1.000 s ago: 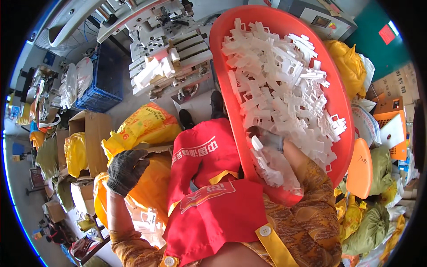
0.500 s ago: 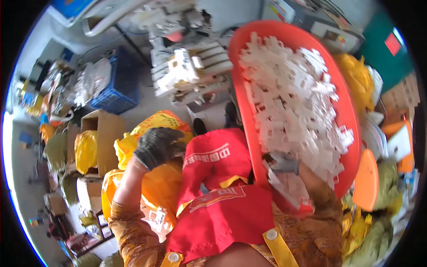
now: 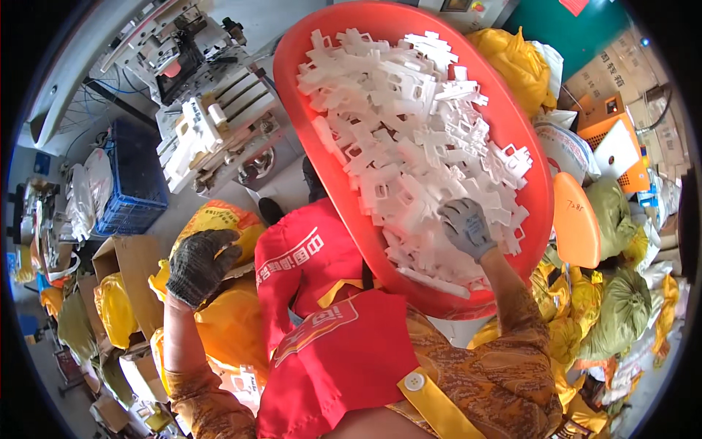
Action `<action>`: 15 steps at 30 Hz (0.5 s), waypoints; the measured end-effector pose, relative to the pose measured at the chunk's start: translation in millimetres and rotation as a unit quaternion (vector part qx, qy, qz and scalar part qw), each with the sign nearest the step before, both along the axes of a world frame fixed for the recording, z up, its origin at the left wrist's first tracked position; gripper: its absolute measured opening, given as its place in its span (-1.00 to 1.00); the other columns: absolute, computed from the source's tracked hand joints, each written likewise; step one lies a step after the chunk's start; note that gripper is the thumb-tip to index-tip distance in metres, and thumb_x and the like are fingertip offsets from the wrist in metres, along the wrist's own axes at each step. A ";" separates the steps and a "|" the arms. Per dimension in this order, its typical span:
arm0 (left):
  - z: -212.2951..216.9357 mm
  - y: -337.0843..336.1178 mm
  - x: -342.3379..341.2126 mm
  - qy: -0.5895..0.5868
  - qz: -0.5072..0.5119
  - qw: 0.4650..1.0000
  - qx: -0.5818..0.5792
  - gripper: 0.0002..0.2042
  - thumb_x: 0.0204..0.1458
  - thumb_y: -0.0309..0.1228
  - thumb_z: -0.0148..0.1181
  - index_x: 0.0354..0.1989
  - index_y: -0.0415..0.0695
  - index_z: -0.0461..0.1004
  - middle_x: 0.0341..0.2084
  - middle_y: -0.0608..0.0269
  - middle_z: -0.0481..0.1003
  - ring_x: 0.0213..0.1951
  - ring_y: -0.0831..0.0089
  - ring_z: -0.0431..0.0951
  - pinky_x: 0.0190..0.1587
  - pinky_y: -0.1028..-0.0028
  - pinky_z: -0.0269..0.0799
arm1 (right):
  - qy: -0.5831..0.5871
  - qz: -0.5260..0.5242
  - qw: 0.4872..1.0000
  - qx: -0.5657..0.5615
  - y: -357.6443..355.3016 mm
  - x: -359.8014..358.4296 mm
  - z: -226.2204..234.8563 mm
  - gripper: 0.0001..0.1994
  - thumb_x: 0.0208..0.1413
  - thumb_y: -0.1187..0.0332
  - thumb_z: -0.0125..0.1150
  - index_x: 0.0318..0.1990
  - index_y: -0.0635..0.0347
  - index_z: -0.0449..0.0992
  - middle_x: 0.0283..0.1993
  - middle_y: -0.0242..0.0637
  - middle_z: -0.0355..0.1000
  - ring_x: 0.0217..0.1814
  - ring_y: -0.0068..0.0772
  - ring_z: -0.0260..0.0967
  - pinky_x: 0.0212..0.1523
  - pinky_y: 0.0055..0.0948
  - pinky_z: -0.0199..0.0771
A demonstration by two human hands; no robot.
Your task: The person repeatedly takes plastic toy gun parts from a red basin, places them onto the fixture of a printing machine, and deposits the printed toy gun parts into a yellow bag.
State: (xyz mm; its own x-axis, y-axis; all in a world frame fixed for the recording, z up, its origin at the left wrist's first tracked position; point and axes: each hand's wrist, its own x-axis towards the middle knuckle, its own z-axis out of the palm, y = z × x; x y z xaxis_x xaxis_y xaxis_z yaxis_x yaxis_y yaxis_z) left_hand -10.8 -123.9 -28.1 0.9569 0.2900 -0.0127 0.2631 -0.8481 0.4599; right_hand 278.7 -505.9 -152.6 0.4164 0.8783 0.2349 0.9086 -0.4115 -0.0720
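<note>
right hand (image 3: 466, 228) shifted inward over white pieces (image 3: 409, 139) in red tub (image 3: 540, 208)

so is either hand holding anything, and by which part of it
Nothing shows in the left hand; the right hand is on the white pieces, but whether it grips one cannot be told.

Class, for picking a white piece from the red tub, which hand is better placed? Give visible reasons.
Probably the right hand: it is inside the red tub, at the white pieces. The left hand is outside, beside a yellow bag.
</note>
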 end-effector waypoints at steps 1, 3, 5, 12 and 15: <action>-3.0 4.7 -3.2 0.006 0.002 1.000 0.006 -0.78 -0.14 -0.35 0.22 -0.30 -0.14 0.52 -0.42 0.09 0.53 -0.34 0.19 0.53 -0.26 0.31 0.42 | 0.061 -0.018 0.997 -0.033 -8.6 2.7 -5.5 -0.75 -0.09 0.34 0.10 -0.18 0.10 0.44 -0.15 -0.26 0.39 -0.08 -0.13 0.27 -0.05 -0.21 0.28; -3.8 6.3 -5.0 0.014 0.006 1.000 0.013 -0.78 -0.12 -0.33 0.19 -0.30 -0.14 0.52 -0.42 0.09 0.53 -0.34 0.19 0.53 -0.27 0.32 0.42 | 0.167 -0.114 0.978 -0.042 -8.0 6.6 -7.4 -0.75 -0.06 0.31 0.06 -0.18 0.08 0.46 -0.04 -0.23 0.35 0.00 -0.14 0.25 0.01 -0.22 0.25; 3.0 3.3 -1.5 0.067 0.167 0.977 -0.114 -0.80 0.02 -0.33 0.03 -0.33 -0.15 0.53 -0.44 0.11 0.52 -0.36 0.20 0.53 -0.29 0.37 0.42 | 0.138 -0.080 0.986 -0.048 6.9 19.1 -1.9 -0.72 -0.06 0.31 0.06 -0.14 0.08 0.45 0.01 -0.20 0.32 0.04 -0.12 0.23 0.04 -0.22 0.23; -18.3 28.9 -31.7 0.066 0.156 0.985 -0.024 -0.70 0.11 -0.29 -0.10 -0.53 -0.10 0.53 -0.61 0.25 0.53 -0.59 0.33 0.51 -0.50 0.45 0.41 | 0.094 0.175 0.949 -0.247 49.4 66.6 -46.0 -0.43 -0.16 0.30 0.12 0.13 -0.03 0.28 0.12 -0.12 0.24 0.18 -0.09 0.15 0.15 -0.25 0.18; -26.8 45.4 -47.1 0.099 0.161 0.975 0.118 -0.74 0.12 -0.23 -0.09 -0.23 -0.07 0.50 -0.42 0.07 0.54 -0.38 0.13 0.53 -0.31 0.27 0.42 | 0.188 0.082 0.933 -0.295 60.2 63.4 -32.8 -0.39 -0.24 0.31 0.20 0.12 -0.01 0.28 0.05 -0.14 0.28 0.13 -0.11 0.19 0.11 -0.26 0.22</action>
